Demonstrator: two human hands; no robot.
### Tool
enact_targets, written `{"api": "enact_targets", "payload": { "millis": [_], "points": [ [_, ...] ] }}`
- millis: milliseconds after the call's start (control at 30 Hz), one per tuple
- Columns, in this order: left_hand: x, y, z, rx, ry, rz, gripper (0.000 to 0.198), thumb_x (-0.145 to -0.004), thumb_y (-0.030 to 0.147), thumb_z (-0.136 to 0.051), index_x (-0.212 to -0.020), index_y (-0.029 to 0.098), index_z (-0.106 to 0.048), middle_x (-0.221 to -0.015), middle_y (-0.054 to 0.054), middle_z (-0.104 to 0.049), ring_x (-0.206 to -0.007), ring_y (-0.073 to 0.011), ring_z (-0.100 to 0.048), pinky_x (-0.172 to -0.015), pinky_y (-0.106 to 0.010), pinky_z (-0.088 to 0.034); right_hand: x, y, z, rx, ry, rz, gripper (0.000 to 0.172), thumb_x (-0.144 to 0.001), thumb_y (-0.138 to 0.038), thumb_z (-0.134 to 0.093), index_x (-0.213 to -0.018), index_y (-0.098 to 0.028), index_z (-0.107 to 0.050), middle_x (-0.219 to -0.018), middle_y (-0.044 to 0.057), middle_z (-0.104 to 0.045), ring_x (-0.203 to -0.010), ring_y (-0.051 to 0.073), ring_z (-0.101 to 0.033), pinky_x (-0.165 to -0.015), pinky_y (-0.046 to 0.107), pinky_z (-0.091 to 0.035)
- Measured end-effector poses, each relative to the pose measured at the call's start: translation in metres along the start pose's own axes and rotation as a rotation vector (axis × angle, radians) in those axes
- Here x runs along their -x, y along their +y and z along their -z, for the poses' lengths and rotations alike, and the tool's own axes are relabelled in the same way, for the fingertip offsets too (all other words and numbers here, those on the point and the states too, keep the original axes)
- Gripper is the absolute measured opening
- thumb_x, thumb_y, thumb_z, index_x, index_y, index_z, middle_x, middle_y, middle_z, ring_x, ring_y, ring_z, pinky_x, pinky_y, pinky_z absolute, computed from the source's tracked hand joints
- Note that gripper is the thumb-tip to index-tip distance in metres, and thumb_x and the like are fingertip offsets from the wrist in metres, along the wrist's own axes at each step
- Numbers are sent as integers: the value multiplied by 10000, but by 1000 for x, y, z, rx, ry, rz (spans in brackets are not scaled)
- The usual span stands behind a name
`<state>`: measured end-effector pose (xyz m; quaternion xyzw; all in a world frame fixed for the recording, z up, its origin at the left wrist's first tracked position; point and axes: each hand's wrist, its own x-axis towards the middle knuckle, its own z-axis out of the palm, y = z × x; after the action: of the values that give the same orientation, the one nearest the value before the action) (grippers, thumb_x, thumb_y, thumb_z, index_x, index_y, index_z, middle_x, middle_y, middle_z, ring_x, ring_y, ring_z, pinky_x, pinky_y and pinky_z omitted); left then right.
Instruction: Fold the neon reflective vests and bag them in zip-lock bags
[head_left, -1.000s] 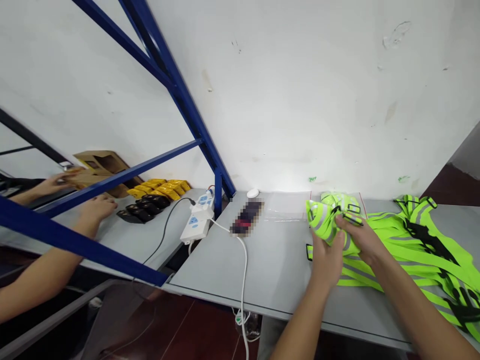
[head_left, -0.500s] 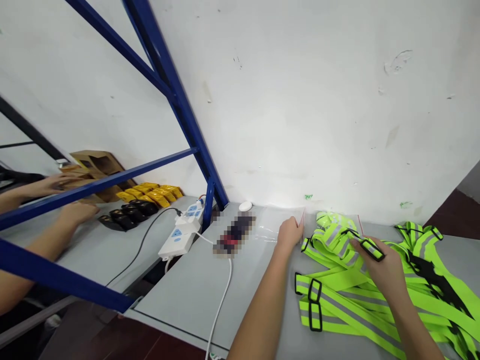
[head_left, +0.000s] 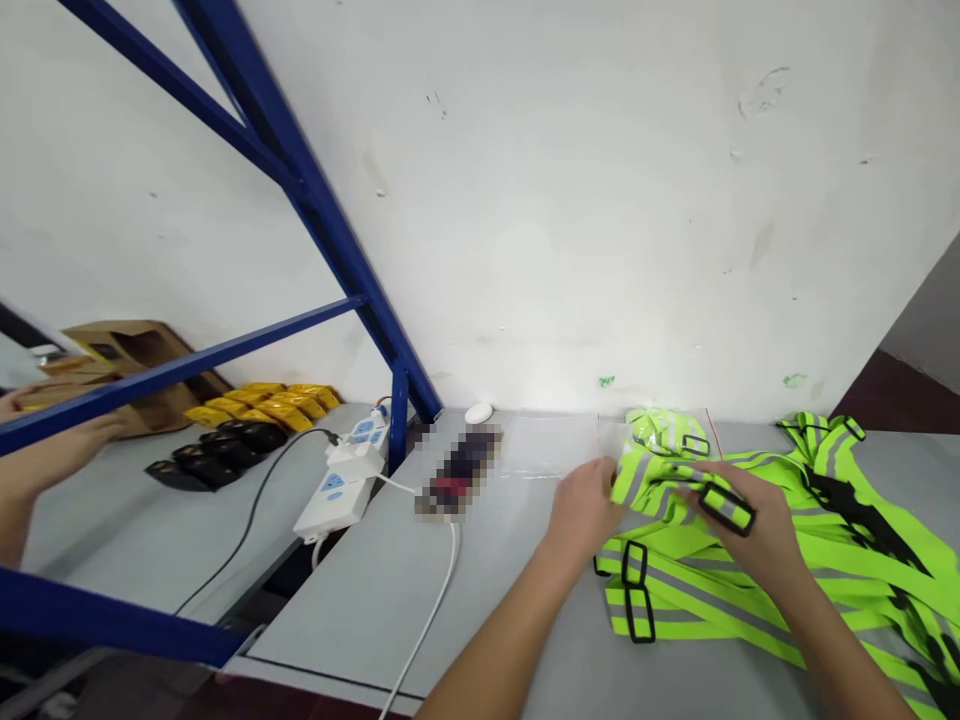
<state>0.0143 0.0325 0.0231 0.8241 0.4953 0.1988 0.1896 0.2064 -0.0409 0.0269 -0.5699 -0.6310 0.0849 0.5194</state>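
Note:
Between my hands is a folded neon-yellow reflective vest [head_left: 649,480] made of elastic straps with grey stripes. My left hand [head_left: 585,508] is closed on its left end. My right hand [head_left: 750,525] grips its right end, where a black buckle [head_left: 726,508] lies over the fingers. Behind the bundle, a clear plastic bag [head_left: 667,428] holds another neon folded piece. A flat clear bag [head_left: 551,445] lies to the left of it. More loose reflective vests [head_left: 720,600] with black buckles spread beneath and right of my hands.
A blurred-out phone-like object [head_left: 459,475], a white round disc [head_left: 478,412] and a white cable [head_left: 439,610] are on the grey table [head_left: 337,610]. Left are a power strip [head_left: 345,490], a blue metal frame [head_left: 330,230], yellow packs [head_left: 262,403], black items [head_left: 217,455] and a co-worker's hand [head_left: 75,450].
My left hand has left the flat clear bag and moved right onto the folded vest. My right hand still holds the vest, now lower and more compact. The view has shifted right.

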Motion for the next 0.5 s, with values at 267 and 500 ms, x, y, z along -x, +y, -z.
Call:
{"api": "enact_targets", "payload": {
  "millis": [267,500],
  "points": [
    [8,-15,-9,596,82,-235,93,-733,227,-594,-818,195,-610,-845,-15,-672,-777,-182,-632,-678,-255,-468,6,-19,-17,-251,-243,-97,147,-791,-311,-690,-909,-236,-643,-901,31,-711,-847,207,-682,-732,263,-530],
    [12,5,0,227,288,-132,284,-841,180,-469,-569,192,-387,-581,42,-455,-527,-94,-402,-503,-229,-279,14,-23,-29,-468,-345,-249,208,-756,-365,-729,-880,-226,-635,-861,28,-683,-861,224,-653,-759,301,-514]
  ]
}}
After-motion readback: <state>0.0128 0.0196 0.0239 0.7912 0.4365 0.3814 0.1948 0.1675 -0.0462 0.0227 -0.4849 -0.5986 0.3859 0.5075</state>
